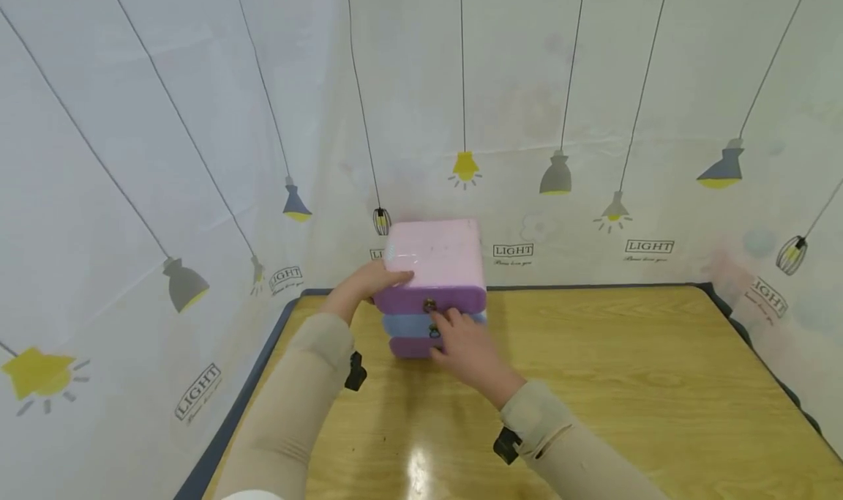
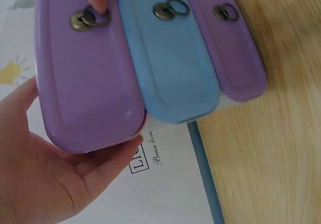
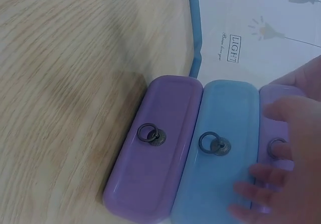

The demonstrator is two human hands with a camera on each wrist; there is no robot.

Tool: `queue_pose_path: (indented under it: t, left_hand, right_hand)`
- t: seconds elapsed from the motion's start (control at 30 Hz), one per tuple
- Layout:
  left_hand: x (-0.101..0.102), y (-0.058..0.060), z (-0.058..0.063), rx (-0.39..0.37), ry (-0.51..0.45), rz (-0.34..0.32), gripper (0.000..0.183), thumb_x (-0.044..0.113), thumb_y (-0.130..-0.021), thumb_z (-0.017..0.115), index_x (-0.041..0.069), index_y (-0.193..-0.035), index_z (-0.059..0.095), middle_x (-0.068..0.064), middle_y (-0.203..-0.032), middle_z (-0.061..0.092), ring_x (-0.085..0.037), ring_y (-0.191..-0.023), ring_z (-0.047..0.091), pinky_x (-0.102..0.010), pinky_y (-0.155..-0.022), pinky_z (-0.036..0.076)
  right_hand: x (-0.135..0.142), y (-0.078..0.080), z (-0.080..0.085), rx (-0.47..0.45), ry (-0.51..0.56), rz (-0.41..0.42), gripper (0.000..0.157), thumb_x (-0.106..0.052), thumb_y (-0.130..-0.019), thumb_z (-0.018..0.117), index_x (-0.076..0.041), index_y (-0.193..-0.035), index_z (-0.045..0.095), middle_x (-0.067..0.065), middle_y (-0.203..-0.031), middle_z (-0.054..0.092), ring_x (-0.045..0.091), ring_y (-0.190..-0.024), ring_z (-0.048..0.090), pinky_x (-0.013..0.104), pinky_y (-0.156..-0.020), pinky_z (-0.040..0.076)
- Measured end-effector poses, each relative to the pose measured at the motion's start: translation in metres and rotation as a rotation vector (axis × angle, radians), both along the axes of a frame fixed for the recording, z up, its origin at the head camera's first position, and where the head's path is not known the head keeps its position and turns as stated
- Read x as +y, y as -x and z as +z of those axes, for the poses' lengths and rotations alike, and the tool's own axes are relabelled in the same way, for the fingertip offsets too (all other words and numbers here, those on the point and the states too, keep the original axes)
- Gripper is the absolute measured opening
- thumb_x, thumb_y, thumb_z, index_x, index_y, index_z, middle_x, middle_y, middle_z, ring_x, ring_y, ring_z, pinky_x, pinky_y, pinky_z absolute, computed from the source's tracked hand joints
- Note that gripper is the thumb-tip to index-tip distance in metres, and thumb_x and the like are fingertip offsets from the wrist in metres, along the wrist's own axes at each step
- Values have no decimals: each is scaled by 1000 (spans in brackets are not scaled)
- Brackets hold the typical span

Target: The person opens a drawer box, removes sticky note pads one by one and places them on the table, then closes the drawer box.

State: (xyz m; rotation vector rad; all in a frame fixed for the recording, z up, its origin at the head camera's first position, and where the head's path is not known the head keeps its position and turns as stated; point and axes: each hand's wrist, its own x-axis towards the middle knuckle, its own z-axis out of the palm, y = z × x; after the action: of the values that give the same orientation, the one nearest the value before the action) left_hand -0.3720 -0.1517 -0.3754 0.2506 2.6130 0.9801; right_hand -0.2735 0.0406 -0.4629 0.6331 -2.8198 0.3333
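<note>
A small three-drawer box with a pink top stands at the back of the table. Its fronts are a purple top drawer, a blue middle drawer and a purple bottom drawer, each with a bronze ring pull. My left hand grips the box's upper left side, thumb on the top and fingers along the side. In front, my right hand touches the top drawer's ring pull with a fingertip. Its thumb stays apart from that finger. All drawers look closed.
Behind the box rises a white wall covering printed with hanging lamps. The wooden table extends to the right and toward me, with a dark blue strip along its left edge. Both sleeves carry a dark wrist device.
</note>
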Motion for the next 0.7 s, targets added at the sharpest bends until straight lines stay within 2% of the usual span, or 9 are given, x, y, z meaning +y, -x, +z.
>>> queue_pose_path:
  t: [0.13, 0.23, 0.4, 0.57, 0.7]
  left_hand:
    - [-1, 5, -2, -62, -10, 0, 80, 58, -81, 52, 19, -142, 18, -12, -120, 46, -28, -97, 52, -38, -64, 49]
    - [-2, 7, -2, -117, -22, 11, 86, 61, -79, 52, 21, -143, 12, -14, -123, 42, -30, -98, 51, -43, -67, 50]
    - [-2, 6, -3, -183, -29, 45, 94, 64, -76, 53, 19, -143, 4, -15, -128, 33, -32, -99, 50, -49, -73, 49]
    - [-3, 10, -7, -175, -6, 61, 99, 67, -75, 52, 13, -142, 3, -16, -124, 34, -30, -95, 52, -44, -70, 51]
    - [-4, 11, -11, -166, -2, 59, 98, 69, -74, 51, 14, -142, 6, -14, -121, 34, -29, -91, 54, -40, -64, 52]
  right_hand:
    - [-1, 2, 1, 33, 10, 7, 59, -39, -80, 62, -12, -130, 45, 3, -96, 48, 17, -78, 46, 30, -64, 42]
    - [-2, 4, 1, 60, 26, 12, 53, -30, -79, 64, -13, -126, 48, 3, -95, 48, 17, -76, 47, 29, -61, 43]
    - [-4, 6, 2, 48, 85, 26, 38, -16, -80, 64, -12, -116, 53, 4, -95, 52, 18, -79, 51, 30, -63, 46]
    - [-5, 10, 4, 1, 118, 27, 26, -13, -83, 62, -10, -108, 55, 4, -94, 54, 19, -81, 54, 31, -63, 47]
    - [-7, 10, 4, -63, 122, 9, 25, -16, -85, 60, -10, -108, 55, 3, -94, 55, 18, -82, 54, 30, -65, 47]
